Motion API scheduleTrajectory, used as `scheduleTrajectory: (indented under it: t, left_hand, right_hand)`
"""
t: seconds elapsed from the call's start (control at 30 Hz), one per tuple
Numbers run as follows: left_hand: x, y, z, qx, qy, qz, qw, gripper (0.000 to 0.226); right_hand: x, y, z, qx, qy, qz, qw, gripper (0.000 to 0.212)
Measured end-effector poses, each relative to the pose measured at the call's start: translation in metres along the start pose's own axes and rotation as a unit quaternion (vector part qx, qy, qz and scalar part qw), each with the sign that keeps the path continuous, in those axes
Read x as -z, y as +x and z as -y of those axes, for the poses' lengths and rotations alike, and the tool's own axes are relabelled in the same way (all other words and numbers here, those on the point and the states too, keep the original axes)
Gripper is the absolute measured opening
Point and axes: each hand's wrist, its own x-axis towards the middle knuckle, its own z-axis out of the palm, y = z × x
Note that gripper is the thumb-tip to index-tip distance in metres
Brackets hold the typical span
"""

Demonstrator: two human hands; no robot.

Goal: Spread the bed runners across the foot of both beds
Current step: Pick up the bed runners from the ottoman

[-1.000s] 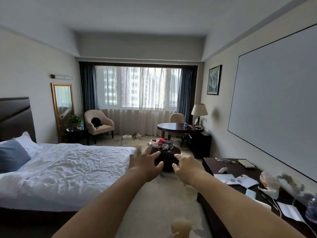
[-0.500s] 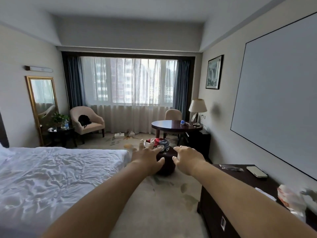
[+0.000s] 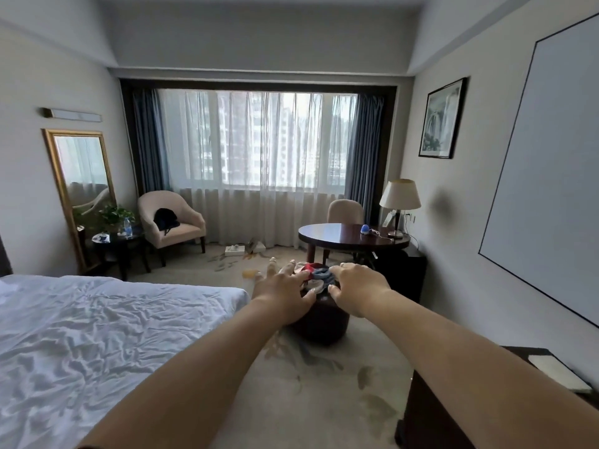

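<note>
Left hand point(image 3: 282, 291) and right hand point(image 3: 358, 286) outstretched, fingers spread.

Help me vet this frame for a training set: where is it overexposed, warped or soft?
Head view: the sheer-curtained window is blown out; wide-angle distortion stretches the left forearm and right forearm; a soft dark blot sits beside the table lamp; fingertips of the left hand look slightly blurred.

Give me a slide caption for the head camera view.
Left hand and right hand reach, open, toward cloths piled on a dark stool past the white bed.
</note>
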Motion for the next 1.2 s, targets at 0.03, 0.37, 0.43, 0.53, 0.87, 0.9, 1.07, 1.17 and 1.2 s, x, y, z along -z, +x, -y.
scheduleTrajectory:
  t: [0.03, 0.37, 0.43, 0.53, 0.87, 0.9, 1.07, 1.17, 1.2]
  left_hand:
    - [-0.004, 0.025, 0.007, 0.002, -0.005, -0.001, 1.000, 0.067]
    - [-0.028, 0.253, 0.070, -0.030, -0.005, 0.004, 1.000, 0.067]
    - [-0.033, 0.295, 0.077, -0.036, -0.015, 0.009, 0.999, 0.067]
    - [-0.050, 0.356, 0.084, -0.050, -0.013, 0.024, 0.998, 0.068]
    - [-0.110, 0.586, 0.108, -0.041, -0.006, 0.038, 0.998, 0.065]
    - [-0.113, 0.609, 0.111, -0.038, -0.010, 0.035, 0.999, 0.065]
    - [-0.131, 0.712, 0.129, -0.028, -0.021, 0.039, 0.999, 0.065]
    - [-0.146, 0.773, 0.151, -0.033, -0.029, 0.039, 0.998, 0.065]
    - [-0.150, 0.795, 0.160, -0.031, -0.034, 0.039, 0.998, 0.065]
  right_hand:
    - [-0.004, 0.023, -0.003, 0.001, 0.000, -0.003, 1.000, 0.046]
    - [-0.033, 0.241, -0.018, -0.038, -0.025, 0.003, 0.999, 0.044]
    - [-0.040, 0.280, -0.025, -0.046, -0.024, 0.009, 0.999, 0.044]
    - [-0.055, 0.337, -0.040, -0.057, -0.026, 0.025, 0.998, 0.047]
    - [-0.122, 0.562, -0.111, -0.057, -0.025, 0.040, 0.997, 0.046]
    - [-0.125, 0.586, -0.117, -0.053, -0.025, 0.042, 0.997, 0.045]
    - [-0.138, 0.702, -0.132, -0.034, -0.014, 0.038, 0.999, 0.038]
    - [-0.156, 0.769, -0.136, -0.033, -0.007, 0.043, 0.999, 0.044]
    - [-0.164, 0.791, -0.137, -0.034, -0.006, 0.044, 0.998, 0.047]
